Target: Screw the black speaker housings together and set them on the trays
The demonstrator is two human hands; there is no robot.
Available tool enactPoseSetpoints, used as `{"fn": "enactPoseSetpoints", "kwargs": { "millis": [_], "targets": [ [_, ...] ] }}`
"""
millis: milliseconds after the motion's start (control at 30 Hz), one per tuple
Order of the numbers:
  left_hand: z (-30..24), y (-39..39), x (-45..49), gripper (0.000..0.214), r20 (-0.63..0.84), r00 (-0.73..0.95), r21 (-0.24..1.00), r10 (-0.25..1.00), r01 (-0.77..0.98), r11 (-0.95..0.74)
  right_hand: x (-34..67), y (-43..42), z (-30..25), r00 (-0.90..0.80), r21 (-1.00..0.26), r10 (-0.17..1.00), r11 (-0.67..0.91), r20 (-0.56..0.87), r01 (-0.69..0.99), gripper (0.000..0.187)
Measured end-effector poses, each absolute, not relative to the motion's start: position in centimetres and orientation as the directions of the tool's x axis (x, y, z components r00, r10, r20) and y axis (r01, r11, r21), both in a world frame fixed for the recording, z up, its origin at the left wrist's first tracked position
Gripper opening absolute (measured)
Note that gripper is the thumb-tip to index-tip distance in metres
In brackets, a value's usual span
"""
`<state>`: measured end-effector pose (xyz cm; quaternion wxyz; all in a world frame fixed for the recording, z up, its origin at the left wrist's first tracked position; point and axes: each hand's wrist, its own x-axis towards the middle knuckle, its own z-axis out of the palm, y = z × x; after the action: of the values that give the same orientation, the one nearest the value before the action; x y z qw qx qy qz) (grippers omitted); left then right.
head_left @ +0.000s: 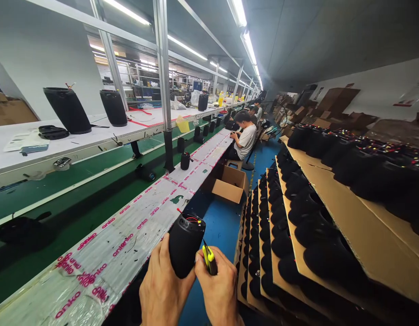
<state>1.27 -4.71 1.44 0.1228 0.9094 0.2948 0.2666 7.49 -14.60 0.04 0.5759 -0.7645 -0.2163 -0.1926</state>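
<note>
Item 1. White upper shelf (60, 145), far left: two tall black tapered speaker housings (67, 110) standing upright, well apart; flat black ring part (53, 132) lying just beside the nearer one

Item 2. Green conveyor belt (77, 213), below the shelf, running away from the camera; dark blurred shape lying on it at the near left, not identifiable

Item 3. Long bench strip covered in clear tape with pink lettering (128, 235), right of the belt; small black cylinder (185, 160) upright on it further along, more of the same beyond

Item 4. Left hand (164, 290), bottom centre: fingers closed around the lower body of the black fabric-covered cylindrical speaker shell (184, 244), thumb up its left side. Shell held off the bench, beyond its near edge and over the blue floor (219, 226), tilted slightly, open end upward; red wires (191, 219) showing in the opening

Item 5. Right hand (218, 290), just right of the shell: clenched on a slim yellow-and-black hand tool (209, 259), tip pointing up beside the shell's right flank; contact between tool and shell cannot be told

Item 6. Open brown cardboard box (230, 183) on the floor by the bench

Item 7. Seated person in a white shirt (245, 138), mid-distance, hands at the bench; others behind

Item 8. Tilted brown cardboard sheets (331, 190), right side, layered with rows of black rounded shells (297, 217)
</note>
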Motion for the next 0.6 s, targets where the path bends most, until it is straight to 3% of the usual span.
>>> {"fn": "enactPoseSetpoints", "kwargs": {
  "millis": [133,433,600],
  "targets": [
    [1.0,-4.7,1.4,0.068,0.477,0.668,0.345,0.571,0.455,-0.821,7.6,-14.3,-0.2,0.822,-0.782,0.083,-0.268,0.564,0.563,0.016],
    [2.2,-4.3,1.4,0.078,0.176,0.689,0.547,0.703,0.525,-0.652,7.0,-14.0,-0.6,0.796,-0.765,0.054,-0.244,0.603,0.596,0.015],
    [2.3,-4.3,1.4,0.08,0.15,0.689,0.563,0.709,0.53,-0.634,7.1,-14.3,-0.3,0.804,-0.775,0.067,-0.226,0.592,0.59,0.016]
  ]
}}
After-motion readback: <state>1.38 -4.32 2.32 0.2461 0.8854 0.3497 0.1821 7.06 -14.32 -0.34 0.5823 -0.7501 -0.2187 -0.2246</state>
